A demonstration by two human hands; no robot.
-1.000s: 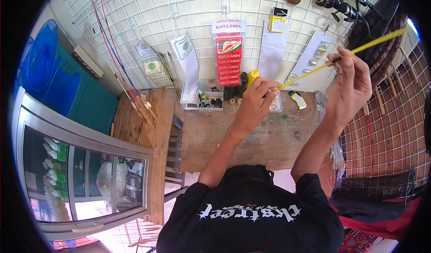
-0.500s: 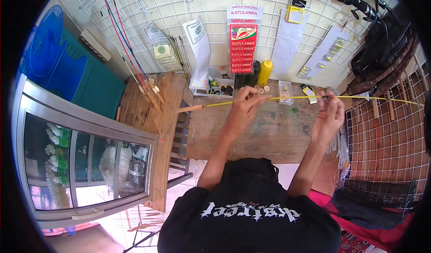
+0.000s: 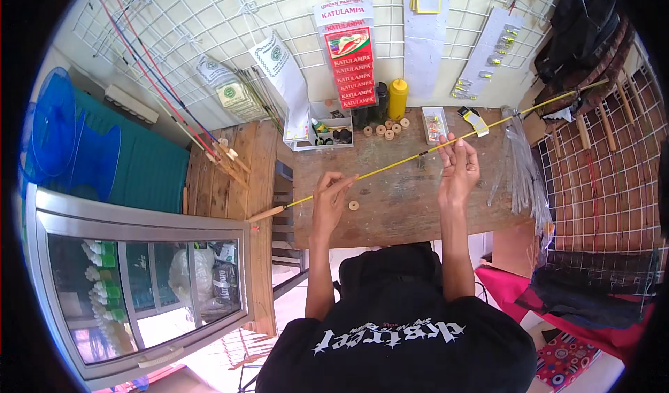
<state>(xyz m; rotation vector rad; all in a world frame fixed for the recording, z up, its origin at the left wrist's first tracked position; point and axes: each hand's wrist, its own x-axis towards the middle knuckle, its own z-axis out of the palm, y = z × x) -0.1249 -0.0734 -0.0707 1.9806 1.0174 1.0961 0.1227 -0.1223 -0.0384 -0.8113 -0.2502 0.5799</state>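
Note:
A thin yellow fishing rod (image 3: 394,165) with dark bands and a light wooden handle (image 3: 267,214) slants across the bench, its tip end up at the right. My left hand (image 3: 329,196) pinches it a short way above the handle, index finger laid along the shaft. Farther up, the fingertips of my right hand (image 3: 460,168) close round the rod, palm turned upward. One cork ring (image 3: 354,205) lies on the wood just right of my left hand. Several more cork rings (image 3: 390,129) are grouped near the wall.
On the wooden bench (image 3: 411,215) stand a yellow squeeze bottle (image 3: 397,99), a white organiser (image 3: 320,141) and a clear box (image 3: 435,125) of small bright parts. Clear plastic sleeves (image 3: 519,163) hang over its right side. A glass-fronted cabinet (image 3: 150,229) is at the left.
The rod has gone from nearly level to slanted, tip end higher. Both hands are nearer me and farther left, the right one closer to the left. The lone cork ring now shows.

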